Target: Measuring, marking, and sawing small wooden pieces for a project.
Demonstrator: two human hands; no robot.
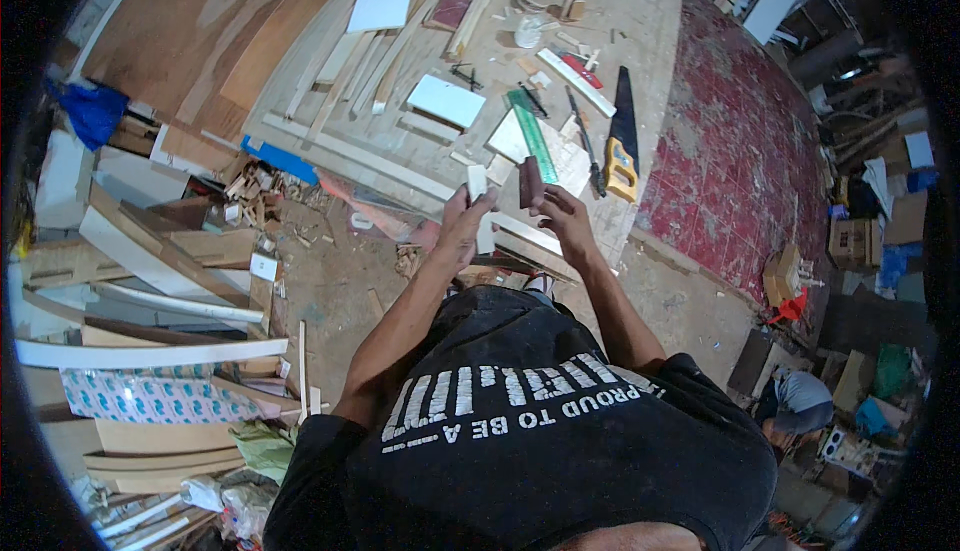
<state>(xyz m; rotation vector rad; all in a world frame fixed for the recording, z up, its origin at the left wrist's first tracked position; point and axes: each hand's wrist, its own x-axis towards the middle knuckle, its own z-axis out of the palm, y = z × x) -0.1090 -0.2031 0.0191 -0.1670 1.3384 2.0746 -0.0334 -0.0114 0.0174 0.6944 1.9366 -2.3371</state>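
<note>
Two small blocks, one per hand: left hand (pixel 462 223) pinches the white block (pixel 477 181) at its fingertips, right hand (pixel 560 213) grips the dark block (pixel 530 183) (both upright), above the saw (pixel 622 141).

Both bare forearms reach forward from the black T-shirt (pixel 540 441), raised above its hem. The left hand (pixel 462 223) and right hand (pixel 558 213) sit close together, fingers curled, each with a closed grip on a small piece.
</note>
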